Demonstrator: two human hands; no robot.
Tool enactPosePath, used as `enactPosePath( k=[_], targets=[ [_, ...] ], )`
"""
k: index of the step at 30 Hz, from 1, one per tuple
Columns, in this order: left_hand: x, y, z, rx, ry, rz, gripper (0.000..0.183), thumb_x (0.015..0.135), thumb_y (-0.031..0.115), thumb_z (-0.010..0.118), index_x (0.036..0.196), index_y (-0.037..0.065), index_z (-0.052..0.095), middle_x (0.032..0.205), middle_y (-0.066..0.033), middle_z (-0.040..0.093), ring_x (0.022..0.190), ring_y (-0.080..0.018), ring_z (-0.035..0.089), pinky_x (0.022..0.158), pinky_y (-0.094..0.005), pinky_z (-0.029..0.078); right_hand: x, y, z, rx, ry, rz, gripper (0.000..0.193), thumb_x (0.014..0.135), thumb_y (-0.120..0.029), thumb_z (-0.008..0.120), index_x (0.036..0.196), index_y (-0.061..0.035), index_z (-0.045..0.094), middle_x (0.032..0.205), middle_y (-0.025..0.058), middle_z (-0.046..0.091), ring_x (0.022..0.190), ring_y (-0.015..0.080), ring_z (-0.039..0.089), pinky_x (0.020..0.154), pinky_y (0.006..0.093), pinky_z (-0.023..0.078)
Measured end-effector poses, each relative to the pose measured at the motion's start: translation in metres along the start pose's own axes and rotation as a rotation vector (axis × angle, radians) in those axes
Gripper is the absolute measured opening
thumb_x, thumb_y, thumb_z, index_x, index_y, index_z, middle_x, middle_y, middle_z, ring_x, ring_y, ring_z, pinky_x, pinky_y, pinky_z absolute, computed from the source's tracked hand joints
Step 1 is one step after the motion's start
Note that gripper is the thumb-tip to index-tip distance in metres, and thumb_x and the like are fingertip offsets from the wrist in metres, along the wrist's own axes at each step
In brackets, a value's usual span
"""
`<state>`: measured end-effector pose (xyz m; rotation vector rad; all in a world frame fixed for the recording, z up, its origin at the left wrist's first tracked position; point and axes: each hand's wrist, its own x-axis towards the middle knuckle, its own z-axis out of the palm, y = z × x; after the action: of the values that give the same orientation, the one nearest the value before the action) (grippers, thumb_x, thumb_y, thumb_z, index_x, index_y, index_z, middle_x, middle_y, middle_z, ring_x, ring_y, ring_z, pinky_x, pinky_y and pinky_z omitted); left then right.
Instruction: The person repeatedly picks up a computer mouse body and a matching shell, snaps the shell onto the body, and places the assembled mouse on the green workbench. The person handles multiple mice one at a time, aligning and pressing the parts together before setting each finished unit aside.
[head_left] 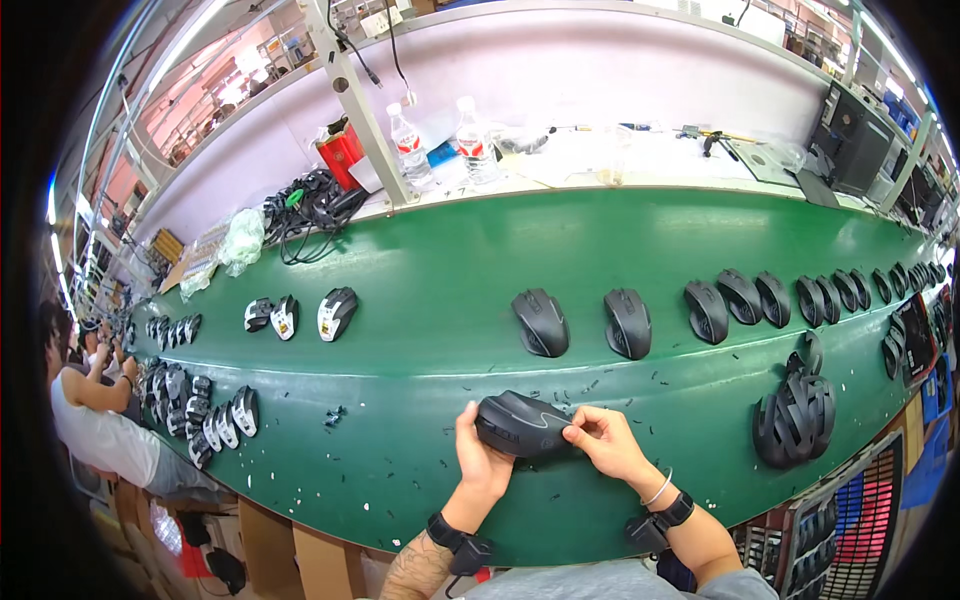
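Note:
A black computer mouse (518,424) is held just above the green bench, lying sideways with its side toward me. My left hand (482,462) is closed around its left end, the thumb up along the edge. At the mouse's right end my right hand (608,446) pinches with thumb and forefinger; whether a small part sits between those fingertips is hidden. Beyond my hands, a black mouse (541,323) and another mouse (628,324) stand on the bench. Small black scraps (590,384) are scattered around the held mouse.
A row of black mice (740,297) runs off to the right. Black curved shells (795,420) are piled at the right. White-and-black mice (338,314) stand at left, with more clustered near a seated person (110,425). Bottles (475,145) and cables (315,205) lie along the back.

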<state>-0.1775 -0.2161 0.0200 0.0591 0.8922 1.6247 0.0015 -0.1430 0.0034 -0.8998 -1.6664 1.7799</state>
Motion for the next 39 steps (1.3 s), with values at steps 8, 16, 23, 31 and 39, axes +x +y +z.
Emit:
enactPosePath(
  k=[8, 16, 23, 31, 39],
  targets=[
    [0.004, -0.003, -0.001, 0.107, 0.055, 0.019, 0.059, 0.095, 0.055, 0.035, 0.102, 0.003, 0.061, 0.098, -0.0100, 0.066, 0.088, -0.0225, 0.063, 0.079, -0.0354, 0.050, 0.004, 0.000, 0.000, 0.472, -0.046, 0.165, 0.031, 0.098, -0.032, 0.049, 0.096, -0.0024, 0.058, 0.085, 0.0010, 0.060, 0.075, 0.0078, 0.055, 0.067, 0.0237, 0.049],
    [-0.008, -0.008, 0.006, 0.709, -0.245, 0.114, 0.051, 0.099, 0.039, 0.039, 0.090, -0.005, 0.064, 0.085, -0.0168, 0.068, 0.072, -0.0232, 0.067, 0.064, -0.0280, 0.050, 0.004, 0.005, -0.007, 0.855, -0.035, 0.270, 0.037, 0.100, -0.035, 0.043, 0.100, -0.0015, 0.058, 0.084, 0.0053, 0.061, 0.074, 0.0143, 0.056, 0.072, 0.0293, 0.048],
    [-0.015, -0.017, 0.011, 0.809, -0.188, 0.253, 0.028, 0.093, 0.018, 0.055, 0.078, -0.004, 0.063, 0.066, -0.0117, 0.064, 0.053, -0.0135, 0.059, 0.050, -0.0230, 0.044, 0.002, 0.012, -0.005, 0.809, -0.042, 0.269, 0.038, 0.100, -0.035, 0.042, 0.101, -0.0007, 0.059, 0.089, 0.0082, 0.063, 0.074, 0.0146, 0.059, 0.070, 0.0279, 0.050],
    [-0.005, -0.004, 0.010, 0.642, 0.004, 0.351, 0.026, 0.088, 0.018, 0.060, 0.069, 0.001, 0.060, 0.058, -0.0075, 0.060, 0.044, -0.0096, 0.055, 0.040, -0.0203, 0.043, -0.016, -0.040, -0.043, -0.503, 0.509, -0.156, 0.029, 0.085, -0.021, 0.065, 0.105, 0.0002, 0.059, 0.096, 0.0112, 0.060, 0.087, 0.0219, 0.057, 0.077, 0.0334, 0.048],
    [0.082, 0.092, -0.029, 0.927, -0.089, 0.238, 0.032, 0.091, 0.025, 0.054, 0.066, 0.005, 0.055, 0.057, -0.0041, 0.056, 0.044, -0.0066, 0.049, 0.040, -0.0199, 0.035, -0.110, -0.044, -0.139, -1.213, 1.211, 0.054, 0.040, 0.067, 0.001, 0.072, 0.104, 0.0001, 0.059, 0.110, 0.0141, 0.053, 0.106, 0.0331, 0.046, 0.091, 0.0400, 0.043]
  ],
)
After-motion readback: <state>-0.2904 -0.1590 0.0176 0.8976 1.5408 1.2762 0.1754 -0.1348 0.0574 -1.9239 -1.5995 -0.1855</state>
